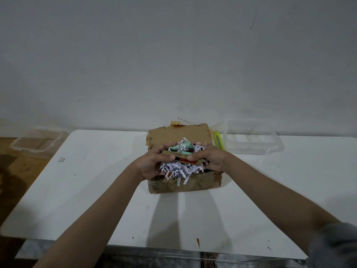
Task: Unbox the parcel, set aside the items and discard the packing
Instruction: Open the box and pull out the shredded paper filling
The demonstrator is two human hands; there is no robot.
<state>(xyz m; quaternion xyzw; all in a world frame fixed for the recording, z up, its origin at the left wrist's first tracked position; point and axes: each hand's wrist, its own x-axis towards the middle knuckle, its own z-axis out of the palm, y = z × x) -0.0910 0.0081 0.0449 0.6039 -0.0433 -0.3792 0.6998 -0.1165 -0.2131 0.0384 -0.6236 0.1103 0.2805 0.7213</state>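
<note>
Gripping one bundle of items (179, 154) and shredded paper (180, 169), my left hand (149, 165) and right hand (209, 158) are closed around it above the cardboard box (183, 184).

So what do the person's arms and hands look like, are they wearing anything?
Both are bare: the left hand and right hand have no gloves, rings or watch showing. Only a bit of grey sleeve shows near the right arm's top.
</note>
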